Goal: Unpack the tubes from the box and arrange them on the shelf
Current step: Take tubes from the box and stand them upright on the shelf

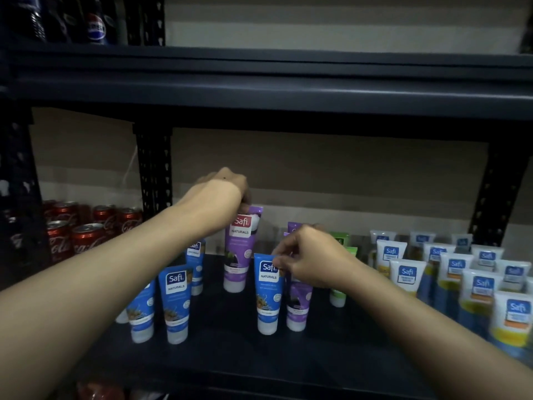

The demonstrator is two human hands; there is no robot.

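Note:
On the dark shelf stand several Safi tubes, cap down. My left hand grips the top of a purple tube that stands upright near the middle. My right hand pinches the top edge of a blue tube in front, with another purple tube right beside it, partly hidden by the hand. More blue tubes stand to the left. Green tubes stand behind my right hand. The box is not in view.
Several white and yellow tubes fill the shelf's right side in rows. Red cola cans stand at the left past a black upright post. An upper shelf beam runs overhead, with dark bottles on it.

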